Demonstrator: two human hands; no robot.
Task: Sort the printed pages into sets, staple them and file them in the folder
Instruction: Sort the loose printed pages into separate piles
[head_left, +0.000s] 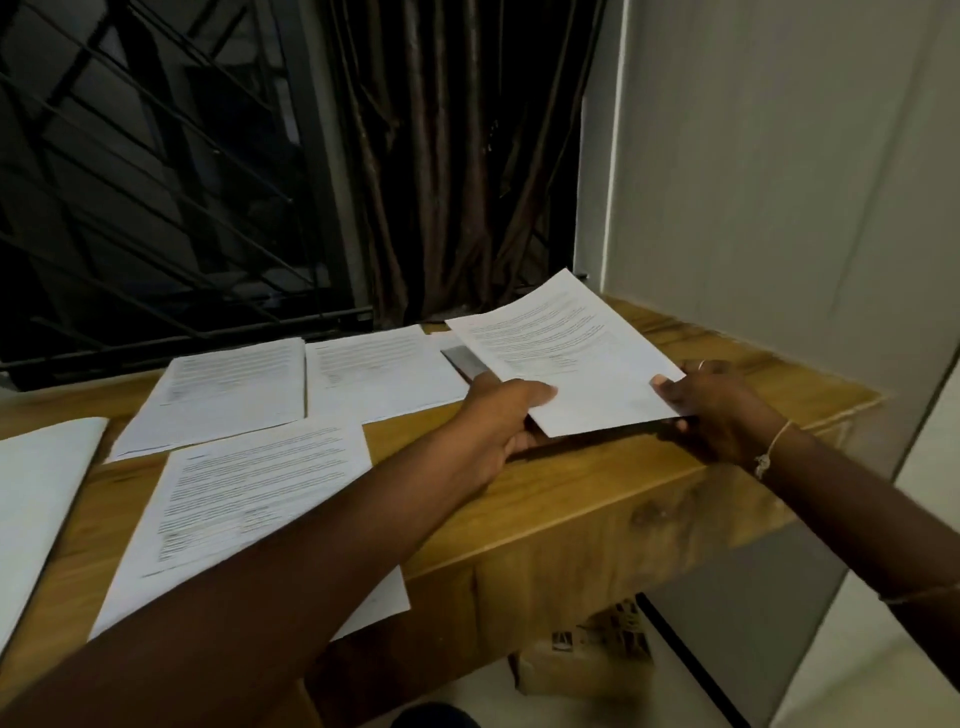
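I could read no writing anywhere. The held sheet (563, 353) carried lines of small print, too blurred to make out, and so did the three piles lying flat on the desk (571, 499): a near pile (249, 499), a back left pile (223, 395) and a back middle pile (384, 369). A cardboard box (587, 654) on the floor under the desk bore dark printed marks, also illegible.

My view showed the left hand (501, 415) pinching the sheet's near left corner, with the thumb on top and the fingers curled beneath. The right hand (711, 410) pinched the near right corner the same way (a thin ring (701, 365) showed on one finger and a pale thread (774, 447) ran round the wrist). Between them the sheet was raised off the desk at its right end, its far edge tilted up toward the curtain (457, 156).

A grey flat object (465, 361) lay half hidden beneath the sheet's left edge; I could not tell what it was. A white folder-like cover (41, 493) lay at the desk's left edge, apart from the near pile.
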